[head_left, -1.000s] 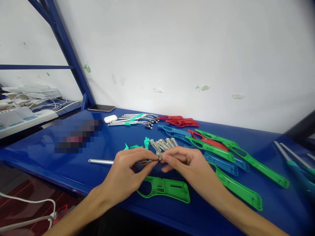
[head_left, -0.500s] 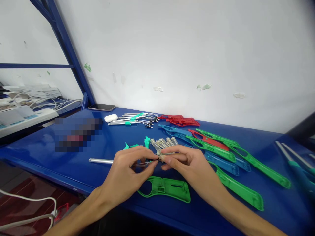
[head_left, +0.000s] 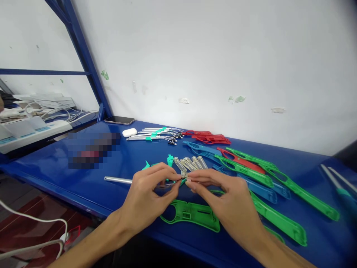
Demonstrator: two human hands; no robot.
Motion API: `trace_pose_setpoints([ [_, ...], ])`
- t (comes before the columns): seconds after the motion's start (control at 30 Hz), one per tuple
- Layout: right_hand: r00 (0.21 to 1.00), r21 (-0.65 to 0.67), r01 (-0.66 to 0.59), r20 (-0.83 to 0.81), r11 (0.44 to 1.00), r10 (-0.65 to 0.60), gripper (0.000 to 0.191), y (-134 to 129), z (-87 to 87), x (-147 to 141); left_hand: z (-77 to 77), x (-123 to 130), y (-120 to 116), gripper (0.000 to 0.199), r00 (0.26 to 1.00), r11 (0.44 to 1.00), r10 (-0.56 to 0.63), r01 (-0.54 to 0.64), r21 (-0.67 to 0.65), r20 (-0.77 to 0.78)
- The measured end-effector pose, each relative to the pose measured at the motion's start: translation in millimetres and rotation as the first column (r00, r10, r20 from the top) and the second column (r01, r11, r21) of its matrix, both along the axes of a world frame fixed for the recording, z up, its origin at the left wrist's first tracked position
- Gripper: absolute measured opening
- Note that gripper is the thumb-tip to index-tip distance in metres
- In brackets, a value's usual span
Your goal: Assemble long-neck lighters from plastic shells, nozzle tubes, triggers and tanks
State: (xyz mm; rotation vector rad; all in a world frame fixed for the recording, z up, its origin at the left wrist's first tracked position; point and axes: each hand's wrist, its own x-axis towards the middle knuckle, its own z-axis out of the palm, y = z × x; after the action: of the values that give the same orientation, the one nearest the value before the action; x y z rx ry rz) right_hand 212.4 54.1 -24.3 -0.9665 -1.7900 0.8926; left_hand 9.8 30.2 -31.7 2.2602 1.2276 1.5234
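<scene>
Nearest on the blue table [head_left: 92,186] lies a green handle shell [head_left: 205,221], its inner side up; take it as the landmark. Just above its far edge, the two hands meet at the fingertips. The left hand [head_left: 152,191] pinches thin wires [head_left: 167,184] between thumb and forefinger, the gap almost nil. A silver metal tube [head_left: 117,180] pokes out leftward from behind that hand. The right hand [head_left: 225,188] has thumb and fingers drawn close together at the wire ends; whether they grip something tiny there, I cannot tell.

The step in hand seems to be close fingertip work on those wire ends, and it calls for a steady left pinch and small, exact right-hand movements.

Beyond the shell and the hands sit clear plastic cylinders [head_left: 199,162] and teal plastic pieces [head_left: 170,160]. Farther off are wired metal tubes [head_left: 145,138] and red handle shells [head_left: 213,139].
</scene>
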Motion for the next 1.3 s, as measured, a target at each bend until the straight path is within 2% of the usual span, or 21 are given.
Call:
trace_pose_setpoints([
  [0.27,1.0,0.053,0.001,-0.003,0.999,-0.001,0.008,-2.5,-0.9,-1.7,-5.4,0.3,0.1,0.014,0.998,0.995,-0.005,0.01,0.097,-0.056],
  [0.47,1.0,0.046,0.012,0.003,0.999,-0.012,0.006,-1.0,-1.9,-2.6,-5.6,0.4,-1.8,0.015,0.996,0.989,0.012,0.001,0.146,-0.093],
  [1.07,1.0,0.022,0.026,0.009,0.999,-0.027,0.004,-0.7,-3.4,-1.3,-8.4,0.3,-0.2,0.014,0.99,0.988,0.039,-0.017,0.153,-0.136],
  [1.3,0.999,-0.117,-0.01,-0.042,0.993,0.005,0.005,2.2,-0.8,-1.9,-9.5,0.6,-1.6,0.013,0.985,0.98,0.06,-0.028,0.195,-0.16],
])
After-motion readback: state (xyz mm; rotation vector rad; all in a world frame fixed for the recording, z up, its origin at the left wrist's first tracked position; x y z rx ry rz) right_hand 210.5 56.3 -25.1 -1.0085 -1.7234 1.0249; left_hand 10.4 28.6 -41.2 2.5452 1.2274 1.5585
